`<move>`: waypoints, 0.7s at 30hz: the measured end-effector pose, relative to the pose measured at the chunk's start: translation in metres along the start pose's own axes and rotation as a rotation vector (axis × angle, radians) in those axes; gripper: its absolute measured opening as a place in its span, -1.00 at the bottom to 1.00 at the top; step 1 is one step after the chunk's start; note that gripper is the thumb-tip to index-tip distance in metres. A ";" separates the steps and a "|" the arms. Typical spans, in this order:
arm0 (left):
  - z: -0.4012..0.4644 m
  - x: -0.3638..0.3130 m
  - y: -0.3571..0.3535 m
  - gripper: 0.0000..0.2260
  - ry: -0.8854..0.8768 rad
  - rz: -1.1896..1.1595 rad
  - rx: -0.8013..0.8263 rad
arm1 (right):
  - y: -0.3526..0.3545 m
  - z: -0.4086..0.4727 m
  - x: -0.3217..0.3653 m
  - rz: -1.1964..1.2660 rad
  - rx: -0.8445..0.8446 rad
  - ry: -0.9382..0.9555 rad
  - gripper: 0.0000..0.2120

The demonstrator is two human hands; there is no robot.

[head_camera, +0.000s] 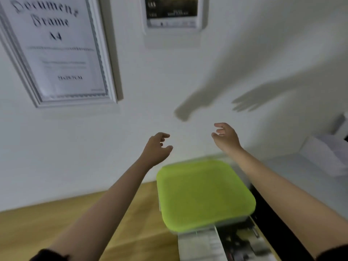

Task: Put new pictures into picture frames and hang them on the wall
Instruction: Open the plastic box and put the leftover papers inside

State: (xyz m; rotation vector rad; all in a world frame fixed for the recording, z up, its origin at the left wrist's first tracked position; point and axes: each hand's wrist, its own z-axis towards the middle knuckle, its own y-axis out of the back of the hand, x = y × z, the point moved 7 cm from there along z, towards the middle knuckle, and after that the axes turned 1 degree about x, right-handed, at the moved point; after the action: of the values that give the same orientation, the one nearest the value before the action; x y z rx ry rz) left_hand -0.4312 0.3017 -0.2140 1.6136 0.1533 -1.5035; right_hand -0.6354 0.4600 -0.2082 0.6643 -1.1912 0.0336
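Note:
A white picture frame (pixel 105 59) hangs tilted on the wall at upper left; its paper insert reads "Document Frame A4". A smaller white frame (pixel 200 14) with a dark picture hangs at the top centre. My left hand (pixel 157 147) and my right hand (pixel 226 137) are both raised in front of the bare wall between and below the frames. Their fingers are loosely curled and hold nothing. Neither hand touches a frame. Printed pictures (pixel 222 243) lie at the bottom, partly under a green lid.
A box with a lime-green lid (pixel 203 193) sits on the wooden surface (pixel 56 227) below my hands. A white box (pixel 323 157) stands at the right by the wall. Shadows of both hands fall on the white wall (pixel 226 63).

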 end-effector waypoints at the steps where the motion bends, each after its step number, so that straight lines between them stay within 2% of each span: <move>1: -0.007 0.016 -0.013 -0.62 0.046 -0.004 0.034 | -0.004 -0.009 -0.023 -0.027 0.027 -0.044 -0.67; 7: -0.046 0.102 -0.070 -0.61 0.269 0.087 0.147 | -0.010 -0.057 -0.141 -0.272 0.195 -0.206 -0.59; 13: -0.078 0.160 -0.095 -0.54 0.488 0.129 0.230 | 0.007 -0.082 -0.205 -0.488 0.199 -0.332 -0.49; 17: -0.085 0.168 -0.105 -0.54 0.509 0.134 0.238 | 0.014 -0.084 -0.227 -0.513 0.187 -0.399 -0.41; 21: -0.086 0.172 -0.107 -0.56 0.522 0.127 0.208 | 0.012 -0.082 -0.236 -0.408 0.178 -0.442 -0.38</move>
State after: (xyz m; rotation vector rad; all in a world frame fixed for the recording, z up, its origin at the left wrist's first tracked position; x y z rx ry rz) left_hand -0.3917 0.3417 -0.4270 2.1187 0.1820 -1.0009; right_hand -0.6637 0.5840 -0.4234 1.1005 -1.4620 -0.3710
